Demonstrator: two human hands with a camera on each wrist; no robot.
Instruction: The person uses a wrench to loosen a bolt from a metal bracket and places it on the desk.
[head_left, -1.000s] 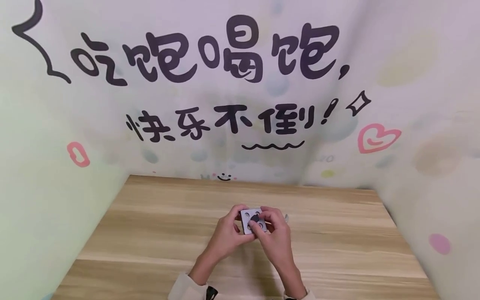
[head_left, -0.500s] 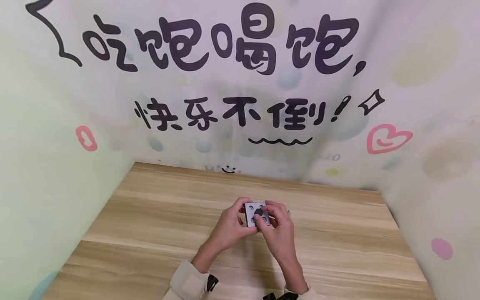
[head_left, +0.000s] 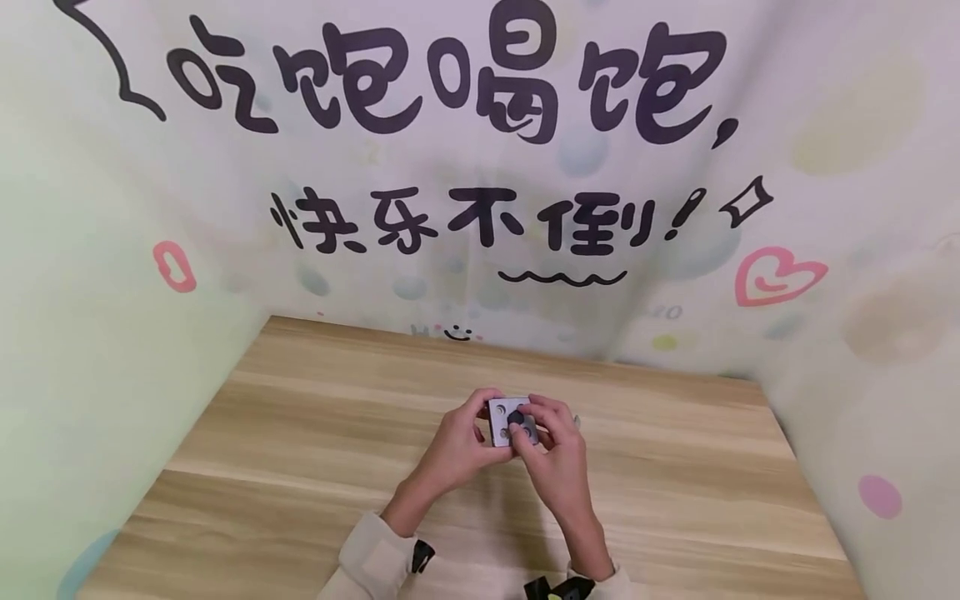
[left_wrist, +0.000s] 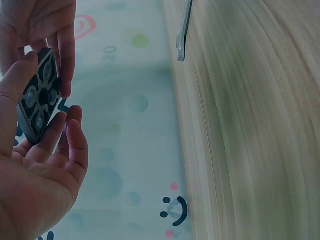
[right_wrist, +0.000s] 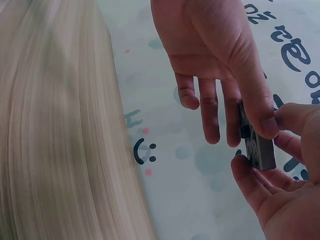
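Note:
My left hand (head_left: 459, 437) grips a square grey metal plate (head_left: 498, 423) by its edges, held up off the table. Round holes sit near the plate's corners. At the middle of its face stands a small black knob (head_left: 514, 417), which the thumb and forefinger of my right hand (head_left: 557, 446) pinch. Seen from the left wrist, the plate's other side (left_wrist: 36, 111) is dark and ribbed, with a round black piece at its centre. In the right wrist view the right hand's other fingers (right_wrist: 210, 112) hang extended beside the plate, and its thumb overlaps the plate's edge.
A metal wrench (left_wrist: 183, 37) lies on the wood-grain table (head_left: 315, 392), mostly hidden behind the right hand in the head view. Printed white cloth walls (head_left: 375, 275) enclose the table at the back and sides. Black straps (head_left: 558, 588) show at the sleeve cuffs.
The head view has tilted down slightly, so the scene sits higher. The black knob, tilted a second ago, now stands straighter between the right fingers. The left hand keeps its hold on the plate.

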